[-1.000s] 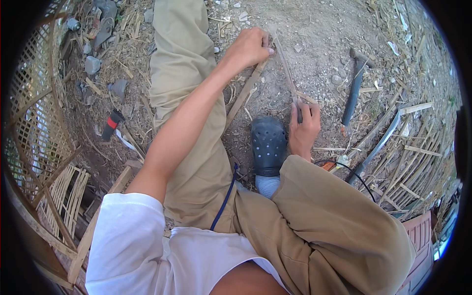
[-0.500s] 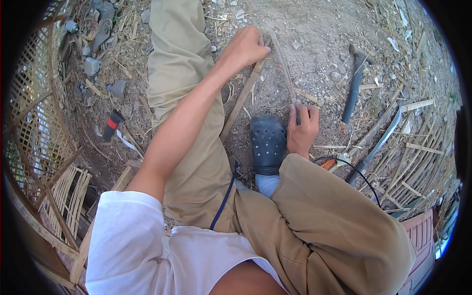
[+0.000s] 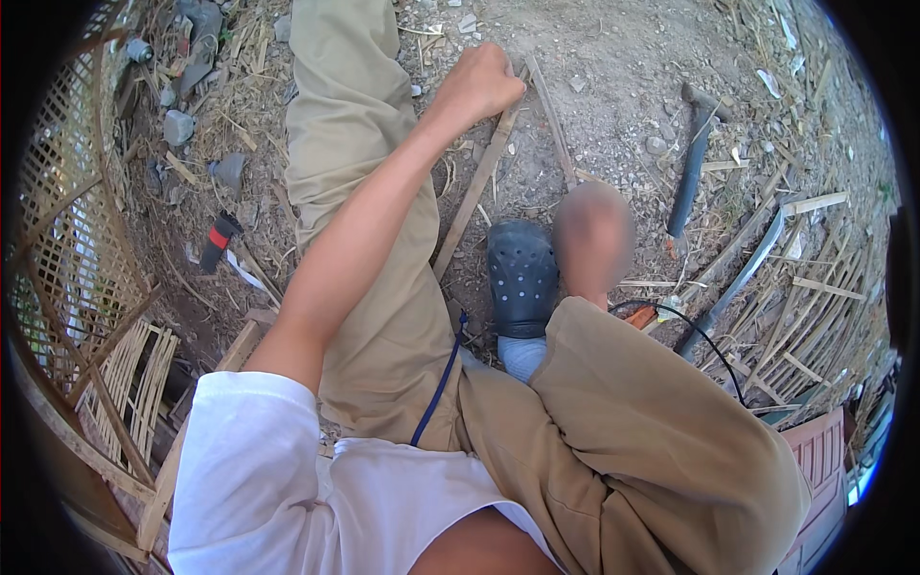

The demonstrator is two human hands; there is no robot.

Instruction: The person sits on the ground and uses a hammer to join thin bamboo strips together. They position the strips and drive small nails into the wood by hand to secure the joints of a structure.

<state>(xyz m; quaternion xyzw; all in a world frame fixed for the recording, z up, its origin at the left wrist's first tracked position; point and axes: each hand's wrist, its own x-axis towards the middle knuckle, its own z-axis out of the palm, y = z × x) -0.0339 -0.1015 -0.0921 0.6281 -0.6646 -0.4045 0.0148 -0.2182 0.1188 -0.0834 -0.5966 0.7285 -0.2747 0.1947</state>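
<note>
My left hand (image 3: 482, 81) is closed around the far end of a bamboo strip (image 3: 476, 192), which slants down toward my trouser leg. My right hand (image 3: 592, 238) is blurred over, so its fingers are hard to make out. From it a long, narrow knife (image 3: 553, 125) reaches away from me; its tip lies near the strip's far end, and I cannot tell whether they touch. The knife's handle is hidden in the blur. Beside the right hand is my dark clog (image 3: 522, 278) with holes in its top.
On the right lie a hammer-like tool (image 3: 688, 163) with a dark handle, a curved long blade (image 3: 747, 273) and a heap of split bamboo (image 3: 815, 311). A black-and-red object (image 3: 220, 240) lies left of my leg. A woven lattice (image 3: 67, 163) stands at the far left.
My left hand has turned over slightly and shifted a little away from me at the strip's end. The right hand stays in about the same place, now blurred.
</note>
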